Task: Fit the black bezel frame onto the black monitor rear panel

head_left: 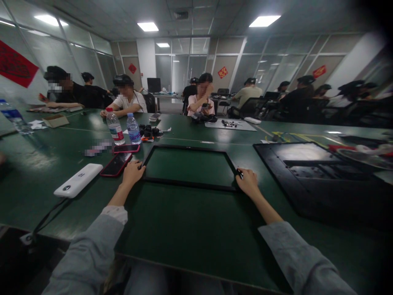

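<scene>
A: From the head camera, where's the black frame (189,167)?

B: Flat on the green table (190,229), just right of the red phone (116,164). Left hand (132,173) rests fingers together on its near left corner; right hand (247,182) pinches the near right corner.

A: Handling?

B: Thin, rigid, probably light and flexy; grip opposite edges.

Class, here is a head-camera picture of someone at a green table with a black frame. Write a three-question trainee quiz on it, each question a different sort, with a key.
1. True or false: both hands touch the black frame.
2. Which lies nearest the left hand? A bottle B red phone C cardboard box
3. Fill in: the right hand rests at the frame's near ___ corner.

Key: 1 true; 2 B; 3 right.
</scene>
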